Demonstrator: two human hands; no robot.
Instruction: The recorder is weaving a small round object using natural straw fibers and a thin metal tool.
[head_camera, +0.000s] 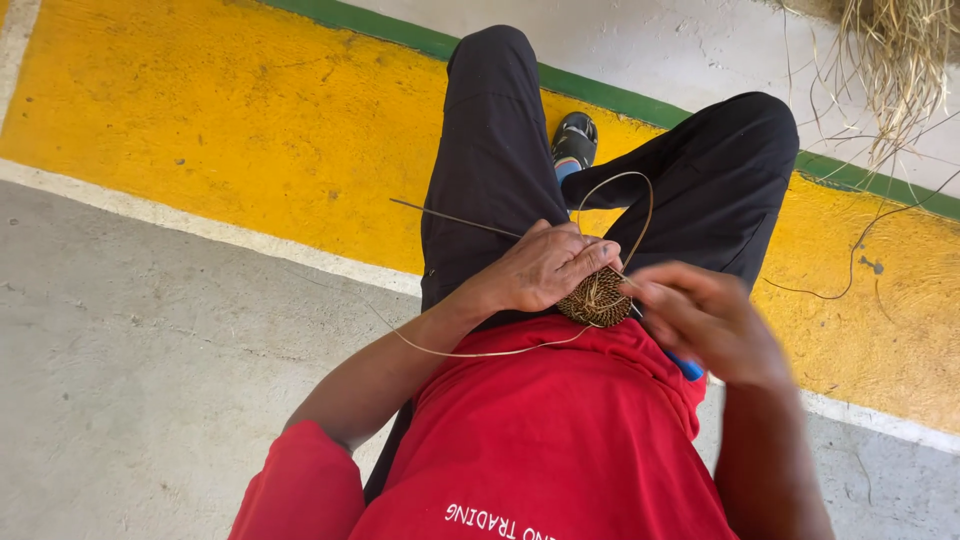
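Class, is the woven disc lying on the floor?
No: the left hand holds the woven disc above the lap, off the floor.

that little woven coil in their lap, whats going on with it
A seated person holds a small coiled woven piece in the left hand over their lap. The right hand, blurred, is at its edge where a thin fibre strand loops up. Loose dry straw lies on the floor nearby.

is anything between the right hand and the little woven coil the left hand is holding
Nothing visible does. The left hand grips the small woven coil over the lap, and the blurred right hand sits right beside it, fingertips at its edge. Only a thin fibre strand loops above them.
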